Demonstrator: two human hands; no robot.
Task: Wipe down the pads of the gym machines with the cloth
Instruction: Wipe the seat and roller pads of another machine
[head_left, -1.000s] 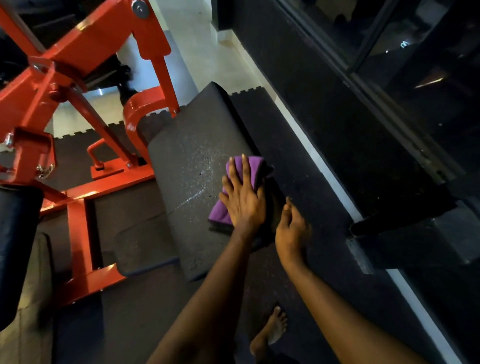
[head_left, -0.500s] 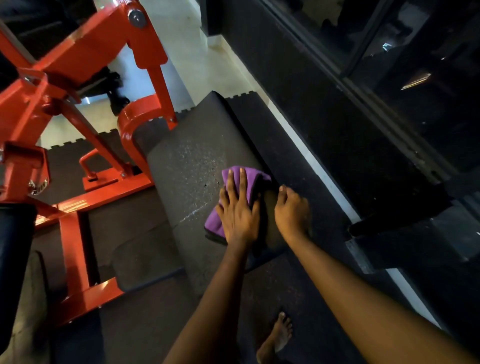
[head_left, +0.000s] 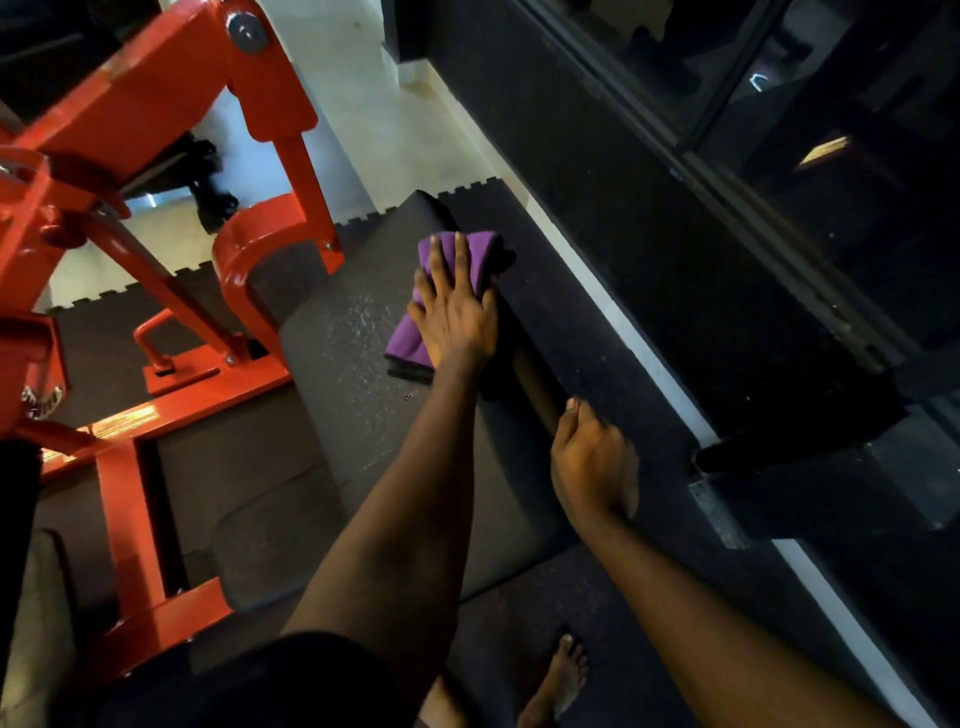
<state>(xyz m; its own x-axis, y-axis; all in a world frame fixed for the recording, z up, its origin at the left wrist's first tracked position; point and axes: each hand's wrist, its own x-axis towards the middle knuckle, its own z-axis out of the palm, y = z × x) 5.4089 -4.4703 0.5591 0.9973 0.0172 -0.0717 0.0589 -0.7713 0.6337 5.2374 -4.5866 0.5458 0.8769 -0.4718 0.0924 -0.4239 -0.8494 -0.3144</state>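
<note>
A folded purple cloth (head_left: 410, 332) lies on the long dark grey pad (head_left: 353, 374) of a red gym machine, close to the pad's far right corner. My left hand (head_left: 457, 312) presses flat on top of the cloth, fingers spread and pointing away from me. My right hand (head_left: 592, 462) rests lower down on the pad's right edge, thumb up and fingers curled over the side. White specks show on the pad to the left of the cloth.
The machine's red steel frame (head_left: 244, 270) rises close on the left of the pad. A dark wall with glass panels (head_left: 727, 182) runs along the right. Black rubber floor mats (head_left: 597, 332) lie between them. My bare foot (head_left: 558, 675) stands below the pad's near end.
My left hand has slid the cloth up the pad toward its far end. My right hand has moved back along the right edge, away from the cloth.
</note>
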